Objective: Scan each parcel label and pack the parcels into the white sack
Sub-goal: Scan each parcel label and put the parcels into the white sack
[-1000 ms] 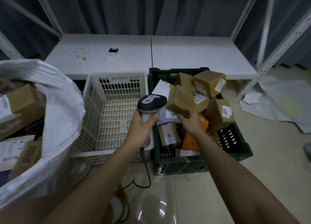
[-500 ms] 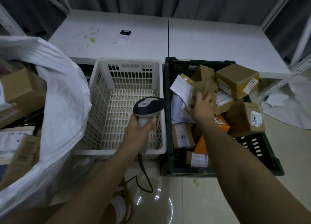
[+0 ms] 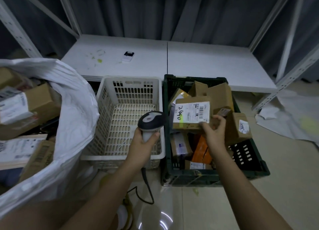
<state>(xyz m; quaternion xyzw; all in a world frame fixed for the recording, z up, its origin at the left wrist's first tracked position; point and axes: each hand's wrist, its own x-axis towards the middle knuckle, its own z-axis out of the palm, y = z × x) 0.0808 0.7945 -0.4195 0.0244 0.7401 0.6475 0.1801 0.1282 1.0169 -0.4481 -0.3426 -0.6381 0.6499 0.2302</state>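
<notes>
The floor (image 3: 284, 178) carries a white basket (image 3: 129, 119). Directly right of the basket, touching it, stands a green crate (image 3: 245, 162). Left of the basket stands a white sack (image 3: 74, 119). Behind the basket, a low white shelf (image 3: 198, 62) holds a small device (image 3: 128, 56).

A single wide-angle view is given from the head, aimed forward and down. The hands (image 3: 214, 134) are seen close at lower centre, the tabletop (image 3: 198, 64) farther off across the upper middle.
</notes>
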